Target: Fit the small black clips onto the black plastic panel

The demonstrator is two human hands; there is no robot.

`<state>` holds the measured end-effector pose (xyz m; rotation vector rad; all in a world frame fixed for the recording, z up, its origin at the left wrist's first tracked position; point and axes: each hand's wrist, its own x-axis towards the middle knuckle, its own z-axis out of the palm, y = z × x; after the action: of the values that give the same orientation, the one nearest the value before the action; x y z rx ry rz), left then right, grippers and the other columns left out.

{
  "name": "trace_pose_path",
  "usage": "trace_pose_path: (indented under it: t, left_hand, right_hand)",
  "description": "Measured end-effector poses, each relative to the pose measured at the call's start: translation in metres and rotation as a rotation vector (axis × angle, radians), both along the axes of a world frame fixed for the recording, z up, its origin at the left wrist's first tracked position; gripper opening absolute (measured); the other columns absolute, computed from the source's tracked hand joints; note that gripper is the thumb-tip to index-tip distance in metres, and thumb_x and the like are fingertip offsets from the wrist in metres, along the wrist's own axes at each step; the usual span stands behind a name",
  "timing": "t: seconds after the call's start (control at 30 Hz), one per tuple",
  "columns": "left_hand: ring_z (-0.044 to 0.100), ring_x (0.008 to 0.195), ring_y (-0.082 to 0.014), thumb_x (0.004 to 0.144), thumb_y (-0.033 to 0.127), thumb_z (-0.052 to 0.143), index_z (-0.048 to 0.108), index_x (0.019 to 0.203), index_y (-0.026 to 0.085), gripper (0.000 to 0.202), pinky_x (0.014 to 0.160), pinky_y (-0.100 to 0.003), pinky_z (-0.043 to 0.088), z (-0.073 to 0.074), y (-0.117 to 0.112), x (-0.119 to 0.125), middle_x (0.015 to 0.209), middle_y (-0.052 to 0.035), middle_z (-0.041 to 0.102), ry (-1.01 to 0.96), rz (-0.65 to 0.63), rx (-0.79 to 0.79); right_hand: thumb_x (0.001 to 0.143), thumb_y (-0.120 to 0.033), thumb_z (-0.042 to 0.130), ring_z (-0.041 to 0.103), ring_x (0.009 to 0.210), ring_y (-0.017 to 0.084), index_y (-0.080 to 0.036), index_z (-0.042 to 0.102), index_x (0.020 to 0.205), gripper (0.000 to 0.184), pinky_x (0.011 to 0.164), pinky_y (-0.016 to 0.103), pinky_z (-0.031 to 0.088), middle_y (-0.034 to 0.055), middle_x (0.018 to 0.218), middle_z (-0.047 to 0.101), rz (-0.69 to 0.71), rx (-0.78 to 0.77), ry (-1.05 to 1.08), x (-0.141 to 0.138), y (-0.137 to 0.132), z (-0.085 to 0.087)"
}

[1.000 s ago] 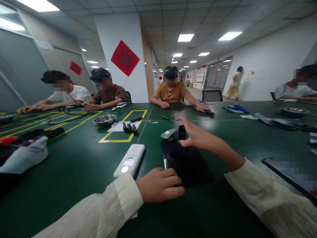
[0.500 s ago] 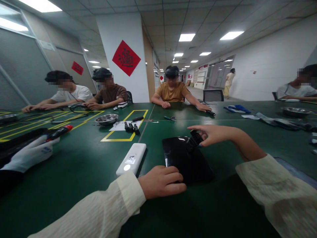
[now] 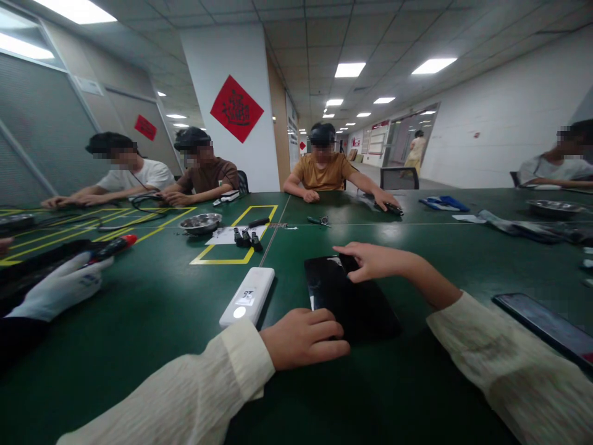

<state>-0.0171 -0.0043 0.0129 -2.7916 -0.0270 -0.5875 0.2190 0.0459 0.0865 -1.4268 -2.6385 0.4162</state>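
A thin glossy black panel [image 3: 356, 312], like a tablet or screen, lies on the green table in front of me. At its near left corner, my left hand [image 3: 308, 339] holds the edge with curled fingers. My right hand [image 3: 375, 262] is over the panel's far part, thumb and index finger around a small black plastic piece [image 3: 348, 263]. Against the dark panel that piece barely shows, and I cannot tell whether it touches the surface. Left of the panel lies a white oblong device [image 3: 248, 296] with a label.
A phone [image 3: 546, 324] lies at the right. Further off are a metal bowl [image 3: 200, 224], several black clips [image 3: 248, 238] on white paper and pliers [image 3: 319, 220]. A co-worker's gloved hand [image 3: 60, 287] holds a red-tipped tool at left. Other people sit around the table.
My right hand has moved left and down toward the panel with the black plastic piece, which is now mostly hidden. The left hand stays put. The phone at right shows more fully.
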Motion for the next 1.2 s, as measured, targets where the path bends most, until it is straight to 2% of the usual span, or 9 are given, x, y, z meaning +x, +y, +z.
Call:
trace_pose_path:
  t: [0.17, 0.33, 0.43, 0.53, 0.67, 0.83, 0.97, 1.07, 1.2]
  left_hand:
    - [0.053, 0.09, -0.0153, 0.09, 0.015, 0.043, 0.049, 0.105, 0.019, 0.017, 0.059, -0.024, 0.04, -0.001, 0.0, 0.0, 0.099, -0.0035, 0.061, 0.009, 0.014, -0.003]
    - [0.053, 0.088, -0.0151, 0.087, 0.015, 0.041, 0.048, 0.105, 0.019, 0.02, 0.061, -0.025, 0.042, -0.001, -0.001, 0.001, 0.103, -0.0049, 0.058, 0.024, 0.029, -0.061]
    - [0.053, 0.087, -0.0155, 0.086, 0.017, 0.041, 0.047, 0.105, 0.019, 0.02, 0.061, -0.026, 0.042, -0.001, -0.001, 0.001, 0.103, -0.0055, 0.057, 0.032, 0.032, -0.086]
    - [0.053, 0.086, -0.0156, 0.086, 0.017, 0.041, 0.047, 0.105, 0.02, 0.02, 0.06, -0.026, 0.042, 0.0, -0.001, 0.0, 0.102, -0.0053, 0.058, 0.028, 0.038, -0.084]
    - [0.053, 0.085, -0.0164, 0.085, 0.016, 0.04, 0.048, 0.103, 0.019, 0.02, 0.063, -0.027, 0.042, 0.002, -0.003, 0.001, 0.101, -0.0058, 0.058, 0.004, 0.05, -0.176]
    - [0.053, 0.076, -0.0139, 0.09, 0.024, 0.036, 0.05, 0.096, 0.017, 0.017, 0.067, -0.026, 0.044, 0.001, -0.002, 0.006, 0.086, -0.0033, 0.057, -0.233, 0.341, -0.763]
    - [0.052, 0.069, -0.0129, 0.094, 0.033, 0.026, 0.051, 0.09, 0.016, 0.03, 0.061, -0.024, 0.044, -0.002, 0.002, 0.007, 0.078, -0.0016, 0.054, -0.37, 0.331, -1.114]
    - [0.049, 0.065, -0.0117, 0.094, 0.034, 0.03, 0.051, 0.08, 0.016, 0.031, 0.061, -0.024, 0.043, -0.004, 0.0, 0.007, 0.074, -0.0008, 0.052, -0.417, 0.263, -1.127]
    - [0.048, 0.061, -0.0113, 0.093, 0.035, 0.032, 0.05, 0.078, 0.016, 0.03, 0.058, -0.024, 0.043, -0.003, -0.004, 0.007, 0.071, -0.0006, 0.051, -0.458, 0.248, -1.174]
  right_hand:
    - [0.08, -0.046, 0.048, 0.058, 0.068, 0.013, -0.021, 0.034, 0.137, 0.063, 0.064, 0.025, 0.044, 0.008, 0.108, 0.058, -0.146, -0.117, 0.203, 0.018, 0.019, -0.013]
    - [0.086, -0.037, 0.038, 0.053, 0.063, 0.015, -0.011, 0.058, 0.098, 0.036, 0.061, 0.027, 0.04, 0.0074, 0.075, 0.058, -0.469, 0.164, 0.222, 0.054, 0.034, -0.056]
    - [0.081, -0.026, 0.046, 0.051, 0.063, 0.015, -0.013, 0.06, 0.087, 0.021, 0.062, 0.027, 0.04, 0.0052, 0.07, 0.056, -0.451, 0.193, 0.213, 0.059, 0.033, -0.087]
    - [0.075, -0.022, 0.052, 0.052, 0.065, 0.014, -0.014, 0.062, 0.081, 0.014, 0.065, 0.026, 0.041, 0.0046, 0.073, 0.058, -0.395, 0.215, 0.236, 0.058, 0.033, -0.102]
    - [0.075, -0.021, 0.053, 0.054, 0.064, 0.015, -0.015, 0.063, 0.072, 0.012, 0.064, 0.026, 0.043, 0.0044, 0.069, 0.06, -0.405, 0.254, 0.302, 0.054, 0.031, -0.095]
    - [0.089, -0.032, 0.036, 0.055, 0.079, 0.017, -0.016, 0.062, 0.091, 0.03, 0.071, 0.03, 0.042, 0.0084, 0.087, 0.061, -0.504, 0.533, 0.488, 0.016, -0.008, -0.062]
    - [0.084, -0.029, 0.052, 0.051, 0.072, 0.016, -0.021, 0.066, 0.079, 0.017, 0.068, 0.03, 0.037, 0.0036, 0.072, 0.059, -0.138, 0.929, 0.562, -0.032, -0.054, -0.047]
    - [0.083, -0.024, 0.055, 0.05, 0.071, 0.014, -0.022, 0.067, 0.08, 0.013, 0.068, 0.031, 0.034, 0.001, 0.07, 0.062, 0.063, 0.944, 0.456, -0.054, -0.069, -0.051]
    - [0.084, -0.026, 0.055, 0.051, 0.071, 0.013, -0.021, 0.067, 0.082, 0.014, 0.069, 0.031, 0.033, 0.0002, 0.07, 0.064, 0.068, 0.874, 0.491, -0.06, -0.067, -0.059]
